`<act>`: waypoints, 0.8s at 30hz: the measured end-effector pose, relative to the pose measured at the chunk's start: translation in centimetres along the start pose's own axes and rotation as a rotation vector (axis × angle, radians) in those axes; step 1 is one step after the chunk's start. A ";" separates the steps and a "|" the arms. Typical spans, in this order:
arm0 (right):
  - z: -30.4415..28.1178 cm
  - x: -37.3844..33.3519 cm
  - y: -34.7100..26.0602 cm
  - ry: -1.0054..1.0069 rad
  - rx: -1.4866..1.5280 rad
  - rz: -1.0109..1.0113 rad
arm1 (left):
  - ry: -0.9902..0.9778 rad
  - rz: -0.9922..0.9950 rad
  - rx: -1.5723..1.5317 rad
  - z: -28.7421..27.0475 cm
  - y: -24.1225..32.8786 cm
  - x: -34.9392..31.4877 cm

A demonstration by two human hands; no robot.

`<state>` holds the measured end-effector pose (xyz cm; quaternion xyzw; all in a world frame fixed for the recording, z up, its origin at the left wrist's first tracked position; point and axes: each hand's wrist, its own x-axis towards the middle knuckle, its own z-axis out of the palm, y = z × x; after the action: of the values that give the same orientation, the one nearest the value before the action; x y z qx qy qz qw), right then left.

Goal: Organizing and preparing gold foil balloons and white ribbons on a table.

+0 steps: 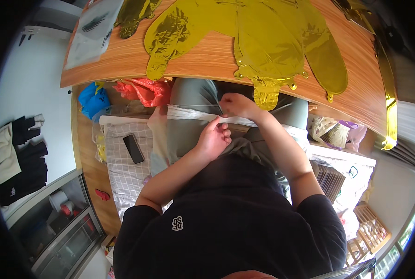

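Observation:
A flat bundle of white strands (pixel 189 114) lies across my lap, over the grey-green trousers (pixel 184 95). My left hand (pixel 213 141) is closed, its thumb and fingertips pinching the bundle near its middle. Just above and to the right, my right hand (pixel 240 106) is curled with its fingertips together, close to the left thumb. A thin pale line runs toward the right fingers, but what they hold is hidden. Past my knees, a flat gold foil balloon (pixel 270 42) is spread on the wooden table, one tab hanging over the near edge.
The wooden table (pixel 119 60) bears a clear plastic packet (pixel 91 30) at far left. Below its edge sit a red plastic bag (pixel 144 92) and a blue bag (pixel 93 100). A phone (pixel 133 149) lies on checked cloth at left. Corrugated cardboard (pixel 327 179) stands at right.

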<state>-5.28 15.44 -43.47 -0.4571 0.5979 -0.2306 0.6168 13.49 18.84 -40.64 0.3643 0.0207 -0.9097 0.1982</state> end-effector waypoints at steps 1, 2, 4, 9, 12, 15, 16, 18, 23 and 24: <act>-0.4 -0.3 0.0 0.005 0.001 0.000 | -0.002 -0.003 0.003 -0.2 0.1 -0.1; -0.9 -0.7 -0.1 0.108 -0.084 -0.098 | 0.008 -0.021 -0.013 -0.4 0.1 -0.4; -1.8 -2.7 -1.6 0.211 -0.169 -0.190 | 0.020 -0.045 -0.032 -0.7 0.1 -1.3; -5.2 -13.7 -7.6 0.106 -0.608 0.099 | 0.113 -0.014 0.021 2.9 1.1 -7.9; -5.8 -18.9 -10.1 0.073 -0.574 -0.059 | -0.014 0.091 0.230 4.2 1.3 -8.9; -4.3 -22.6 -13.9 -0.113 -0.276 -0.351 | -0.120 1.241 1.587 11.2 2.0 -9.1; -3.2 -23.1 -14.2 -0.068 -0.301 -0.546 | -0.332 1.178 1.789 13.1 2.5 -8.9; -1.9 -23.7 -16.0 -0.052 -0.342 -0.631 | -0.541 1.101 1.985 14.7 2.3 -8.2; -2.4 -25.3 -17.3 0.066 0.229 -0.713 | -1.145 0.269 1.545 17.2 1.4 -6.8; -1.4 -26.4 -17.2 0.383 0.555 -0.748 | -1.230 -0.075 1.557 17.3 1.8 -6.6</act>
<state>-6.79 28.81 -14.94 -0.4081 0.4118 -0.6658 0.4696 7.19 16.28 -23.29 -0.1436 -0.6774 -0.7060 -0.1489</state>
